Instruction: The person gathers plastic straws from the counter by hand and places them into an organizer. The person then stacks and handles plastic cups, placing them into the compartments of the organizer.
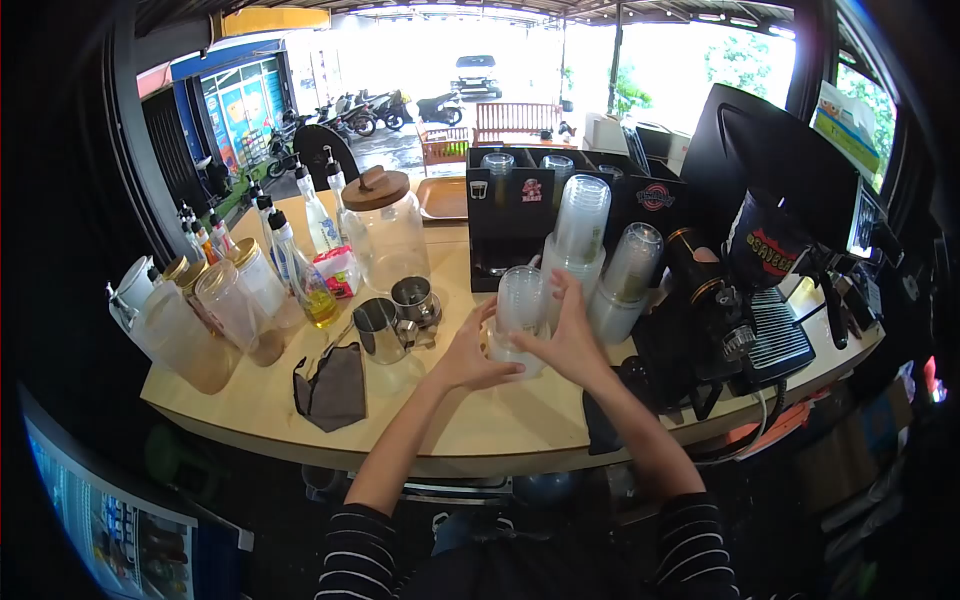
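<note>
Both of my hands are wrapped around a stack of clear plastic cups (522,300) near the middle of the counter. My left hand (474,350) grips its lower left side. On the right side, my right hand (562,335) curves around it with the fingers pointing up. Just behind stands a taller stack of plastic cups (581,222), and another cup stack (627,280) leans to the right. Left of my hands are a metal pitcher (379,330) and a smaller metal cup (412,298).
A black cup organizer (505,230) rises behind the stacks. An espresso machine (770,340) with a cable occupies the right. A grey cloth (335,388), a large glass jar (386,240), pump bottles (288,255) and plastic jugs (185,335) stand on the left. The counter edge (400,462) is close.
</note>
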{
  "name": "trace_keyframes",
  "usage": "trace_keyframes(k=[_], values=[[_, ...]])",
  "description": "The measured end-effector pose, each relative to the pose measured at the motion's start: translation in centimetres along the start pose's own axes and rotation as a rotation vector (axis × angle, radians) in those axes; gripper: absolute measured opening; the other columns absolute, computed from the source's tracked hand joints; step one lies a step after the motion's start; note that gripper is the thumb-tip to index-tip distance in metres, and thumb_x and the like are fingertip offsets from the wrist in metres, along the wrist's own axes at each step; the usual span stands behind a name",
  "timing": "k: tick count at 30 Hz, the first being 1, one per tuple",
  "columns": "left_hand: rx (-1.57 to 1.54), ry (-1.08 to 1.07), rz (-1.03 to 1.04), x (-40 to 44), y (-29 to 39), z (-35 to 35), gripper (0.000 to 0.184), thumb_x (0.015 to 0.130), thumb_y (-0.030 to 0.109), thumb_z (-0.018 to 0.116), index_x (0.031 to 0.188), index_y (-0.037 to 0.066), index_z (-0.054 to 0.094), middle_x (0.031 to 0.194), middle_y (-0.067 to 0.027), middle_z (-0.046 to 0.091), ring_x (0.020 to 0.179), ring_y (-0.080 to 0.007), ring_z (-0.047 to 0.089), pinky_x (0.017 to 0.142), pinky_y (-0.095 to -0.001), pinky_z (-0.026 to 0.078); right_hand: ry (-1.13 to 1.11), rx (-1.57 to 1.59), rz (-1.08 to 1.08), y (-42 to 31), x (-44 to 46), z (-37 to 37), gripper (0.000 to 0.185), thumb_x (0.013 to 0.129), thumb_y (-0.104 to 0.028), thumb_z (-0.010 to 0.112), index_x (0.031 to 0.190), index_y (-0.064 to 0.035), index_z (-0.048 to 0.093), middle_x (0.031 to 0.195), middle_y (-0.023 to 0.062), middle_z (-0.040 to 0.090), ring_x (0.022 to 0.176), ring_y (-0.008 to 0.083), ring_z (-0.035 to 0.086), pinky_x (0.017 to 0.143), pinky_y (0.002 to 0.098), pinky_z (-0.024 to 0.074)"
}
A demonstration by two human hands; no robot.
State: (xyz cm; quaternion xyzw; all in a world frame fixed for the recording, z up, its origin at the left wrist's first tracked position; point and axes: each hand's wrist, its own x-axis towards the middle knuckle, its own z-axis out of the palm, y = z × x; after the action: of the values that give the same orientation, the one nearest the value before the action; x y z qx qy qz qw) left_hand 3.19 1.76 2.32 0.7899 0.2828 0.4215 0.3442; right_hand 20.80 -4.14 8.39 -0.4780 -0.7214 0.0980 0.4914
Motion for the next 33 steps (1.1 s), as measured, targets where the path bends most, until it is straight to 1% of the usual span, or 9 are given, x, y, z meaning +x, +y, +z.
trace_keyframes(k=[1,4,6,8,10,18,20,24,33], values=[[-0.037,-0.026,-0.041,-0.3,-0.6,0.6,0.108,0.052,0.035,0.084,0.135,-0.003,0.025,0.132,-0.0209,0.039,0.124,-0.03,0.039,0.1,-0.0388,0.034,-0.033,-0.024,0.036,0.9,-0.7,0.8,0.101,0.06,-0.026,0.079,0.133,0.0013,0.013,0.127,0.0228,0.03,0.118,0.0344,0.036,0.099,0.0418,0.0323],[0.034,0.016,-0.083,-0.2,0.1,1.5,0.105,0.049,0.031,0.085,0.132,-0.004,0.029,0.123,-0.0202,0.048,0.114,-0.0289,0.049,0.095,-0.0371,0.04,-0.086,0.005,0.106,2.9,-1.4,2.7,0.111,0.056,-0.021,0.082,0.133,0.0012,0.005,0.128,0.0224,0.031,0.124,0.0324,0.033,0.103,0.041,0.0288],[-0.008,0.032,-0.148,-0.1,0.4,2.0,0.103,0.048,0.029,0.084,0.131,-0.004,0.031,0.119,-0.0196,0.053,0.11,-0.0281,0.053,0.093,-0.0362,0.043,-0.099,0.065,0.144,3.6,-1.5,3.6,0.113,0.054,-0.021,0.083,0.133,0.0014,0.005,0.129,0.022,0.031,0.124,0.0319,0.034,0.103,0.0402,0.0296],[0.016,0.118,-0.16,-0.3,-0.8,2.5,0.09,0.05,0.023,0.084,0.123,-0.002,0.039,0.105,-0.0148,0.06,0.098,-0.0238,0.06,0.086,-0.0344,0.047,-0.116,0.129,0.178,4.0,-1.5,4.2,0.115,0.053,-0.02,0.083,0.134,0.0016,0.004,0.13,0.0216,0.03,0.123,0.0315,0.034,0.102,0.0393,0.0304],[-0.018,0.139,-0.143,-0.4,-1.3,2.8,0.089,0.05,0.023,0.085,0.122,-0.001,0.04,0.105,-0.0144,0.061,0.098,-0.0233,0.06,0.086,-0.0341,0.047,-0.066,0.233,0.135,4.1,-1.6,4.3,0.112,0.05,-0.019,0.082,0.134,0.0012,0.009,0.128,0.0232,0.03,0.123,0.0348,0.033,0.102,0.0405,0.0304],[-0.126,0.13,-0.153,-0.3,-0.6,2.8,0.087,0.047,0.022,0.086,0.119,0.0,0.042,0.106,-0.0131,0.06,0.099,-0.0207,0.059,0.087,-0.0332,0.046,0.005,0.221,0.116,4.3,-1.8,4.6,0.104,0.051,-0.022,0.081,0.131,0.0014,0.018,0.122,0.0209,0.039,0.118,0.0341,0.04,0.098,0.0412,0.0348],[-0.1,0.117,-0.158,-0.4,-0.8,2.8,0.096,0.045,0.023,0.085,0.126,0.001,0.039,0.107,-0.0141,0.061,0.099,-0.0233,0.06,0.086,-0.0341,0.047,0.015,0.228,0.111,4.1,-1.8,4.5,0.102,0.052,-0.023,0.081,0.13,0.0011,0.021,0.12,0.0206,0.041,0.117,0.0343,0.04,0.097,0.0415,0.0353],[-0.156,0.126,-0.135,-0.4,-1.0,2.9,0.095,0.045,0.023,0.085,0.125,0.0,0.04,0.109,-0.0142,0.06,0.1,-0.0231,0.059,0.087,-0.0341,0.047,0.006,0.157,0.118,4.1,-1.9,4.2,0.1,0.052,-0.021,0.081,0.13,-0.0003,0.021,0.122,0.0198,0.041,0.117,0.0322,0.042,0.097,0.0405,0.036],[-0.34,0.095,-0.108,-0.8,0.0,3.1,0.083,0.056,0.013,0.082,0.126,0.0,0.038,0.113,-0.013,0.056,0.104,-0.0221,0.056,0.088,-0.0351,0.047,-0.008,0.166,0.056,2.1,0.4,2.1,0.094,0.055,-0.024,0.082,0.127,-0.0007,0.026,0.121,0.0189,0.043,0.116,0.0293,0.045,0.096,0.0388,0.0381]])
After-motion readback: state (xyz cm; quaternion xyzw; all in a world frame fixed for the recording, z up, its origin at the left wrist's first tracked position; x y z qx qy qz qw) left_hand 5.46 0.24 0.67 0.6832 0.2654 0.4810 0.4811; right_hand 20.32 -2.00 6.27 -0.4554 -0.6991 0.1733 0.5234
